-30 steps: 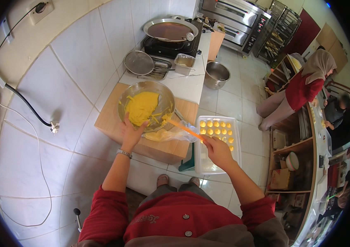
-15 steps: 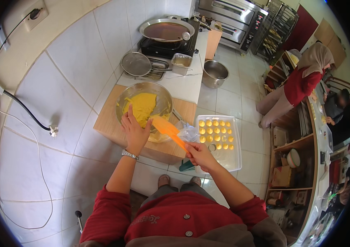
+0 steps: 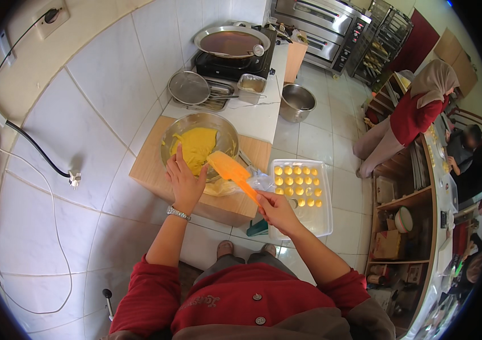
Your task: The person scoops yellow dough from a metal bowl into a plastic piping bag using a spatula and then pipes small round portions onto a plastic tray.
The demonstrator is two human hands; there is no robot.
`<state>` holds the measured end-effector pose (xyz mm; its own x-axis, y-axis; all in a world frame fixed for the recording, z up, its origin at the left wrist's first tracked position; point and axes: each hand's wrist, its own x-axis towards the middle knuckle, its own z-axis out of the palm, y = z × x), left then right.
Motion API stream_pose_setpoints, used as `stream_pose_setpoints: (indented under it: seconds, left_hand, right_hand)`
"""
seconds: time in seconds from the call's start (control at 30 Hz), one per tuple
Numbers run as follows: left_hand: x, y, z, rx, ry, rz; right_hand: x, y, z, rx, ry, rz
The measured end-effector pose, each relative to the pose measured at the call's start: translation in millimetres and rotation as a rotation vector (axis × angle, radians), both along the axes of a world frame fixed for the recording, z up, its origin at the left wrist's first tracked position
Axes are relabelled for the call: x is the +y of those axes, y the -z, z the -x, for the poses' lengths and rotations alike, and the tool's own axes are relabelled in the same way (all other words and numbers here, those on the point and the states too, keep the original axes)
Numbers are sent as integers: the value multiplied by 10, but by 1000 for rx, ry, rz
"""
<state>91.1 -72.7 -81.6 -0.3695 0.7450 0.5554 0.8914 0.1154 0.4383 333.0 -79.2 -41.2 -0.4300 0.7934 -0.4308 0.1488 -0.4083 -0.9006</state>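
Note:
My left hand, fingers spread, rests at the near rim of a wide steel bowl holding yellow batter. My right hand grips an orange spatula, its broad blade over the bowl's near-right edge. A crumpled clear plastic bag lies beside the bowl on a wooden block. A white plastic tray with rows of several small yellow-filled rounds sits lower, to the right of the block.
A wide pan of dark liquid stands on a black stove behind, near a strainer. A steel pot is on the floor. Co-workers stand at the right counter. An oven and racks are behind.
The spatula has swung round so its blade faces up broadly at the bowl's edge. My right hand has moved slightly left and down; my left fingers have shifted a little upright.

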Motion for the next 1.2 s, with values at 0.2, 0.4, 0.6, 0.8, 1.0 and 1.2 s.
stream_pose_setpoints:
  seconds: [0.2, 0.4, 0.6, 0.8, 1.0, 1.2]
  left_hand:
    - [0, -12, 3, -9, 8, 28]
    - [-26, -13, 52, -52, 5, 62]
    - [-84, -54, -41, -172, 111, 36]
    - [-154, 87, -107, 137, 167, 195]
    - [-200, 95, -137, 54, 217, 236]
    - [-185, -24, -139, -259, 277, 244]
  right_hand:
    - [-8, 103, 9, -178, -29, -413]
    - [31, -17, -10, -137, -119, -355]
    - [167, -128, -99, 74, 75, 124]
    - [87, -85, 60, 311, 56, 437]
    - [64, -197, 174, 381, 161, 418]
    - [94, -65, 137, 227, 132, 175]
